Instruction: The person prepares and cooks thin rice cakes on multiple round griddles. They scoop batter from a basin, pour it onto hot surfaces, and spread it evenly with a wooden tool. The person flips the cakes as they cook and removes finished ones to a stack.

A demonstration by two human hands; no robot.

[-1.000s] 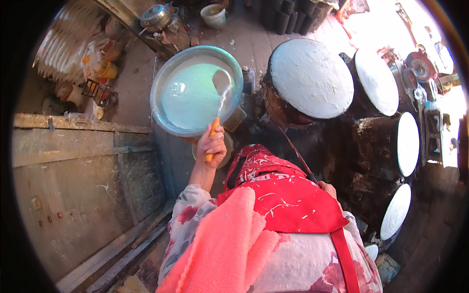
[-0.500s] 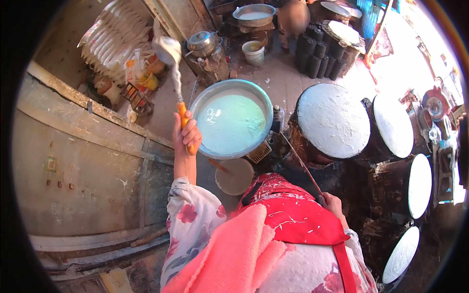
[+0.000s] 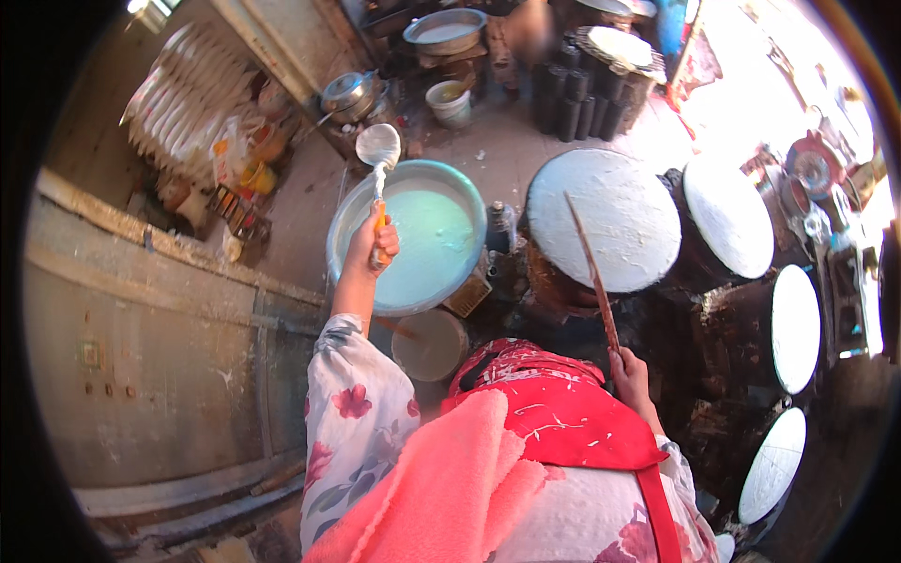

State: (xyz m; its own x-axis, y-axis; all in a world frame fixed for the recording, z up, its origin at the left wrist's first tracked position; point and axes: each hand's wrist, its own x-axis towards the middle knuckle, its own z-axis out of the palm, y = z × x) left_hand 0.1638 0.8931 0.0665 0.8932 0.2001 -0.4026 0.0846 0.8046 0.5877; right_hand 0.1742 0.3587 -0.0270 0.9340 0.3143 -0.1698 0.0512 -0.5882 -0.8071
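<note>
My left hand (image 3: 366, 246) is closed round the orange handle of a ladle (image 3: 378, 146), whose bowl is coated with white batter and held up above the far left rim of a wide blue basin (image 3: 481, 220). White batter (image 3: 427, 239) lies in that basin. My right hand (image 3: 631, 380) grips one end of a long, thin, brown wooden stick (image 3: 601, 281). The stick's far end reaches over the nearest round griddle (image 3: 610, 220), which has a white layer spread on top; whether it touches cannot be told.
More round white-topped griddles (image 3: 728, 216) curve down my right side. Below the basin stands a bucket (image 3: 430, 347) of pale liquid. Black cylindrical briquettes (image 3: 572, 103) are stacked at the back, near another person's leg (image 3: 504, 56). A panelled wall (image 3: 141, 357) runs along my left.
The ladle has come down and to the right, now over the basin's edge. My right hand has swung the stick's tip up over the nearest griddle. The whole view has shifted slightly.
</note>
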